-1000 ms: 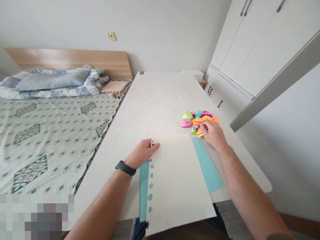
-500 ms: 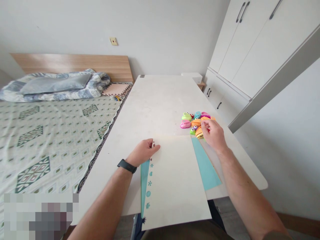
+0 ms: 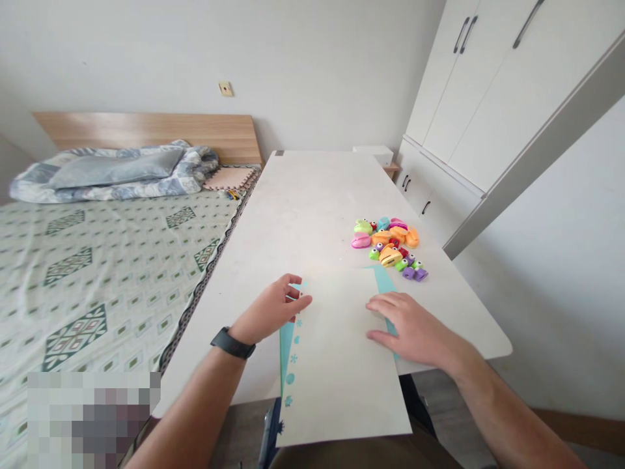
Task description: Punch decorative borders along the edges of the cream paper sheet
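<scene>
Left hand (image 3: pixel 276 307) pinches the top corner of a large cream paper sheet (image 3: pixel 336 365) lying over a teal paper sheet (image 3: pixel 284 339). Right hand (image 3: pixel 410 329) rests flat and unclenched on the cream sheet, near small colourful plastic punches (image 3: pixel 388 244).

Bright, even daylight, no hard glare; soft faint shadows under both hands on the table (image 3: pixel 303 195); wide-angle bend at the edges, wardrobe (image 3: pixel 493 85) lines leaning; focus sharp throughout; pixelated block at lower left; colours slightly washed on the pale wall.
</scene>
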Tool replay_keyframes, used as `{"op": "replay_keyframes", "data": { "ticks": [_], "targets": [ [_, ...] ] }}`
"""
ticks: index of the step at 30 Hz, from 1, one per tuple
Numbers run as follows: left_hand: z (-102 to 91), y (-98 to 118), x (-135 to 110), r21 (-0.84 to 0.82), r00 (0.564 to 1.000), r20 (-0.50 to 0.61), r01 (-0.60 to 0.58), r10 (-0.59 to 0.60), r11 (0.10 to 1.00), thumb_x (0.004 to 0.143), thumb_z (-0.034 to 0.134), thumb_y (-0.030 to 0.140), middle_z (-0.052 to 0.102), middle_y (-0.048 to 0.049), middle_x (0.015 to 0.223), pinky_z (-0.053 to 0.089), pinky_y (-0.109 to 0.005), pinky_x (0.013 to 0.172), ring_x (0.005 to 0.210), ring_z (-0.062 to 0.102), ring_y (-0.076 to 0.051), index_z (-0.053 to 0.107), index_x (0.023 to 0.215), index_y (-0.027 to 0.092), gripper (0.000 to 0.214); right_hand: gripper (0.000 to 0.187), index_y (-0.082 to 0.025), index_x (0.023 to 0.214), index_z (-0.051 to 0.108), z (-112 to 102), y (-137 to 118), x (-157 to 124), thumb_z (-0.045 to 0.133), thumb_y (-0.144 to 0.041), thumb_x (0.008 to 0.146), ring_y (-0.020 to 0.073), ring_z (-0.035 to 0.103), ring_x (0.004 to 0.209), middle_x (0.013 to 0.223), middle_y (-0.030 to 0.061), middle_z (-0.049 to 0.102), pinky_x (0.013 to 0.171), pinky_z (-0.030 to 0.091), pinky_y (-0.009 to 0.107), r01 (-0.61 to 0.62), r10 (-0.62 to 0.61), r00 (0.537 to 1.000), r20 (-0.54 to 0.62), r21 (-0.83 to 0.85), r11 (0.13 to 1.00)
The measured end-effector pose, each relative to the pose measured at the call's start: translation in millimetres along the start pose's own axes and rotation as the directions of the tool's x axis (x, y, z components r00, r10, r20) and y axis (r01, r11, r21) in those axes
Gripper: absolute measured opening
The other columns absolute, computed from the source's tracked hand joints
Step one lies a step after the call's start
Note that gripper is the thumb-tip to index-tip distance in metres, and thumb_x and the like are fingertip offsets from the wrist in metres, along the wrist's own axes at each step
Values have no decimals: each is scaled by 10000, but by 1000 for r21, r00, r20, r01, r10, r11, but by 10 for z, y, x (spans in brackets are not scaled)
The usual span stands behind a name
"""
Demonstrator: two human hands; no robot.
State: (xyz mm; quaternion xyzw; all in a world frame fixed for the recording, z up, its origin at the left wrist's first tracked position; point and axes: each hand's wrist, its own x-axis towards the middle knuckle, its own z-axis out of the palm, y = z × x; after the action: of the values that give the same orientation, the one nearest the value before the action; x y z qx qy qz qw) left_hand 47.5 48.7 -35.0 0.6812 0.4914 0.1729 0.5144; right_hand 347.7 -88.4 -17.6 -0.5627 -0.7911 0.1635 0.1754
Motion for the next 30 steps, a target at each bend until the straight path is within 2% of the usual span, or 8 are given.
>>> {"op": "replay_keyframes", "data": {
  "ticks": [4,10,13,16,19,22,27,30],
  "targets": [
    [-4,-78,-250,19,999,51,6,-7,1000,837,690,540,719,-74,931,522,-305,578,642,681,-192,520,1253,188,571,675,-233,1400,612,14,-128,-260,760,-548,822,330,542,1332,1450,130,600,1134,406,491,-24,21,993,120,26,999],
    [111,-188,-478,-44,995,100,31,-27,999,829,685,506,729,-61,858,521,-314,573,658,691,-217,556,1194,194,498,829,-229,1451,581,98,-180,-540,811,-573,734,358,411,1462,1590,140,458,1223,285,536,-52,44,966,254,24,998],
    [180,-226,-525,-59,997,51,53,-50,997,826,680,509,728,-67,858,536,-319,594,706,705,-231,584,1156,189,469,928,-254,1503,526,132,-177,-642,844,-560,687,360,327,1516,1654,121,359,1251,233,545,-64,51,956,290,37,997],
    [194,-232,-599,5,996,-57,63,-63,998,850,654,548,738,-89,930,541,-335,639,733,704,-234,626,1131,187,458,994,-267,1548,464,152,-166,-732,867,-465,661,355,260,1549,1687,103,286,1273,187,546,-49,31,946,322,48,998],
    [145,-220,-709,92,982,-190,37,-19,995,847,670,547,745,-115,1011,547,-375,764,913,715,-281,668,1109,189,444,993,-271,1593,383,182,-148,-819,804,-274,693,339,204,1571,1708,86,222,1284,147,556,-3,-10,948,317,41,999],
    [83,-214,-808,72,961,-274,43,-22,996,808,714,567,721,-144,1174,557,-397,820,1087,694,-332,666,1135,188,503,983,-274,1623,307,229,-125,-885,661,-102,722,302,183,1580,1716,70,189,1289,140,550,51,-55,958,280,24,998],
    [73,-209,-862,-124,970,-212,98,-123,987,804,728,594,657,-161,1306,592,-406,878,1145,682,-313,601,1215,166,607,914,-298,1579,402,262,-116,-882,596,-55,720,318,222,1568,1696,69,258,1268,178,593,98,-93,961,260,-8,995],
    [99,-216,-831,-237,971,-167,130,-173,963,821,720,598,609,-165,1370,612,-398,876,1168,664,-293,568,1244,160,627,778,-296,1491,524,266,-127,-844,570,-51,754,326,310,1536,1642,75,391,1242,250,601,143,-135,964,230,-18,990]
  ]
}}
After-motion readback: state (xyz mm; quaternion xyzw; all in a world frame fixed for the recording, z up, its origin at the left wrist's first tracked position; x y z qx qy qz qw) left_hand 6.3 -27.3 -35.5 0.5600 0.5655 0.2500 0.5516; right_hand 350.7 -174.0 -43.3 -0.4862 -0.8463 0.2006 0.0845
